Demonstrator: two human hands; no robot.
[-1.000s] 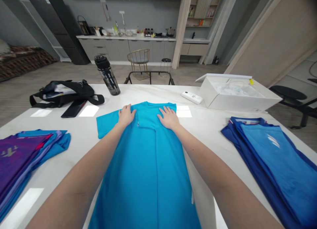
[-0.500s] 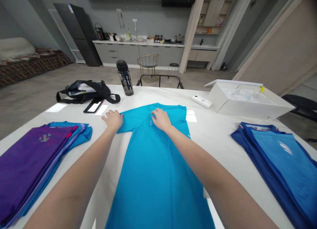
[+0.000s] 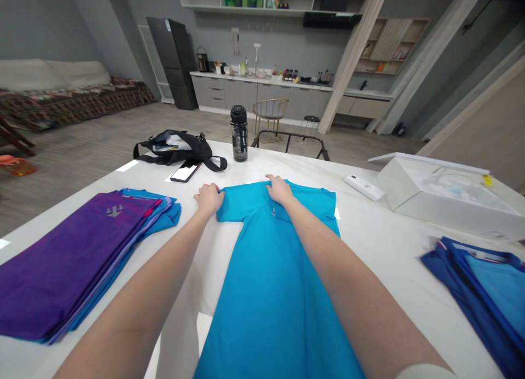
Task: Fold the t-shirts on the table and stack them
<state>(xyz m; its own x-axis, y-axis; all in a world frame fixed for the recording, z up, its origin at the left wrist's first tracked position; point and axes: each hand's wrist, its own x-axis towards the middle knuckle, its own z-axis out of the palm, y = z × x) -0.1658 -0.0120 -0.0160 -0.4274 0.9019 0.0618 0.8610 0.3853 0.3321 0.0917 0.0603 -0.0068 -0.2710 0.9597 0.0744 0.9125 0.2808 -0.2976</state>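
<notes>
The blue shirt lies straight in front of me on the white table, its long axis running from near to far. The collar end is far from me and the near end runs out of view at the bottom. Both my hands are at that far end, set to the left of its middle, so the shirt's right shoulder lies beyond them to the right.

My left hand is at the outer end of the left sleeve, which spreads sideways to the left. Its fingers are bent over the sleeve's edge—whether they pinch the cloth or only press it, I cannot tell. My right hand is the nearer one to the collar: it rests on the shirt just left of the neckline, knuckles up, fingers partly bent; I cannot tell if it grips any cloth.

Both forearms reach forward from the near side, the right one slanting leftward across the shirt's right part, the left one passing over bare table. A pile of purple and blue shirts lies to the left—well apart from the blue shirt.
</notes>
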